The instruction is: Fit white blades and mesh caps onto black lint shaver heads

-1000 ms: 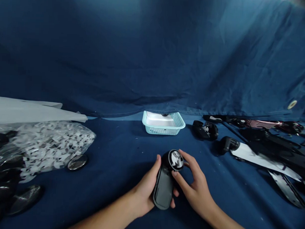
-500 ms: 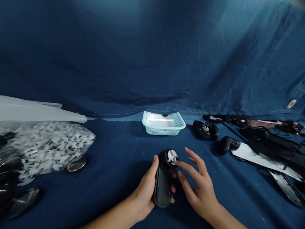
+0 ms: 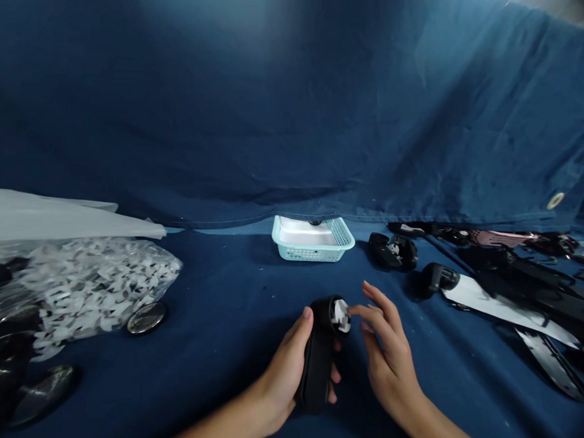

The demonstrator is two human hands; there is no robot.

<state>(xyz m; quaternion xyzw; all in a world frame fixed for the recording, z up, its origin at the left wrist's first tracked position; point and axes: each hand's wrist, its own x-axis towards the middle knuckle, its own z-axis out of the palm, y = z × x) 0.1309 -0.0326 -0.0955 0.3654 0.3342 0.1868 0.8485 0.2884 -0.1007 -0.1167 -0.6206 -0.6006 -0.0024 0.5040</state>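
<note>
A long black device [image 3: 317, 367] with a round head stands tilted in my left hand [image 3: 286, 372], whose thumb and fingers wrap round its body. Set in the head's round opening, a white piece [image 3: 341, 315] faces right. Close beside that opening is my right hand [image 3: 390, 350], its fingers apart and slightly bent. The index fingertip is at the rim of the head; whether it touches cannot be told. Nothing is held in my right hand.
A light blue basket [image 3: 312, 251] with a white lining sits behind my hands. On the left lie a clear bag of small white pieces [image 3: 102, 282] and a black oval part [image 3: 146, 317]. Rightward are a black housing [image 3: 393, 251] and several long black and white parts [image 3: 509, 306].
The black device has shifted slightly right and turned, so its round opening faces more to the right. My right hand has drawn slightly back to the right.
</note>
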